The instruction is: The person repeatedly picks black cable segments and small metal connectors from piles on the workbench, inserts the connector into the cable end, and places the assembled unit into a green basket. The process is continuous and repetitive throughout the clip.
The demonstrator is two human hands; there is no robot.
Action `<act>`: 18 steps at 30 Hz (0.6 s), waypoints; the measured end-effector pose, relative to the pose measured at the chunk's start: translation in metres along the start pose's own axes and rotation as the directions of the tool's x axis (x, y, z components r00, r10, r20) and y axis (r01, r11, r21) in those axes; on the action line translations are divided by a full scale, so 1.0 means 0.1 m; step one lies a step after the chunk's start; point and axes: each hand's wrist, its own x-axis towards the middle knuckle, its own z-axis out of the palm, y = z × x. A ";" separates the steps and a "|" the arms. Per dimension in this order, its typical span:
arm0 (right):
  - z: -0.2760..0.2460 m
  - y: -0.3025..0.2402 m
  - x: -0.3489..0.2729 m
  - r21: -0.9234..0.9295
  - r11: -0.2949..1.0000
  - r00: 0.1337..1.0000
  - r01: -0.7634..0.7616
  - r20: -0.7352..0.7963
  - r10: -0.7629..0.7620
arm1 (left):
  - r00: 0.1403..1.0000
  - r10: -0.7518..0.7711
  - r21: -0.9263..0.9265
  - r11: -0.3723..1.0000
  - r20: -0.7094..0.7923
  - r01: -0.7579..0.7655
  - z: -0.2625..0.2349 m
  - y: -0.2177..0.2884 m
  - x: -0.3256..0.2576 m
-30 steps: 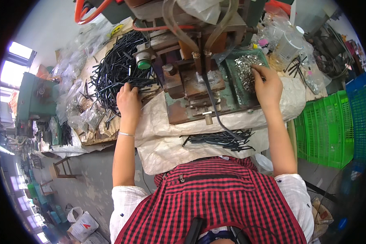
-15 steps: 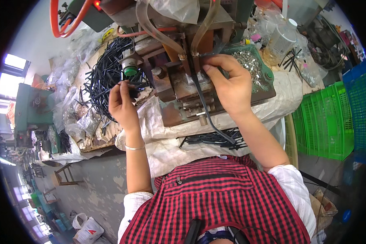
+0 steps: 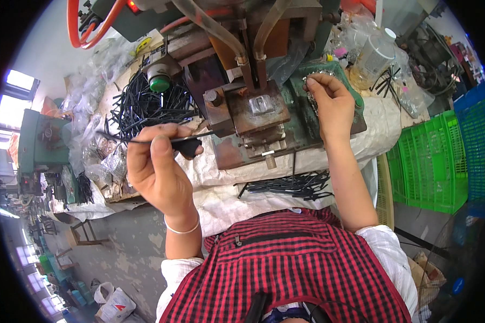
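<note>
My left hand (image 3: pixel 164 172) is closed on a thin black strip (image 3: pixel 140 141) with a wider dark end by the fingertips. It hovers in front of a tangled pile of black strips (image 3: pixel 148 99). Fingertips pinched together, my right hand (image 3: pixel 335 110) is over the small silvery metal pieces (image 3: pixel 313 102) in the green tray (image 3: pixel 357 127); what it pinches is too small to make out. Between the hands is the machine's metal die block (image 3: pixel 253 116), with a small shiny plate (image 3: pixel 261 105) on top and no strip across it.
More black strips (image 3: pixel 285 185) lie on the white cloth near my apron. A green push button (image 3: pixel 159 82) juts out at the machine's left. Clear hoses (image 3: pixel 269 32) hang above the die. At right stand a clear plastic jug (image 3: pixel 373 56) and green crates (image 3: pixel 431 161).
The strip across the die is gone from there. My right hand has moved right to the metal pieces. My left hand has come nearer from the pile, now showing a strip.
</note>
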 end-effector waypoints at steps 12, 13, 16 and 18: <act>0.57 -0.48 -0.45 0.351 0.931 0.936 -0.097 0.350 -0.034 | 0.970 0.243 0.005 0.970 0.015 -0.243 0.14 -0.13 0.56; 0.57 -0.50 -0.44 0.336 0.936 0.929 -0.103 0.368 -0.029 | 0.971 0.237 0.034 0.971 0.005 -0.237 0.15 -0.13 0.56; 0.54 -0.60 -0.48 0.255 0.965 0.928 -0.064 0.370 -0.036 | 0.965 0.261 0.084 0.962 -0.015 -0.259 0.24 -0.12 0.57; 0.54 -0.60 -0.62 0.168 0.975 0.946 0.143 0.267 -0.185 | 0.986 0.164 0.118 0.979 0.027 -0.166 0.24 -0.01 0.44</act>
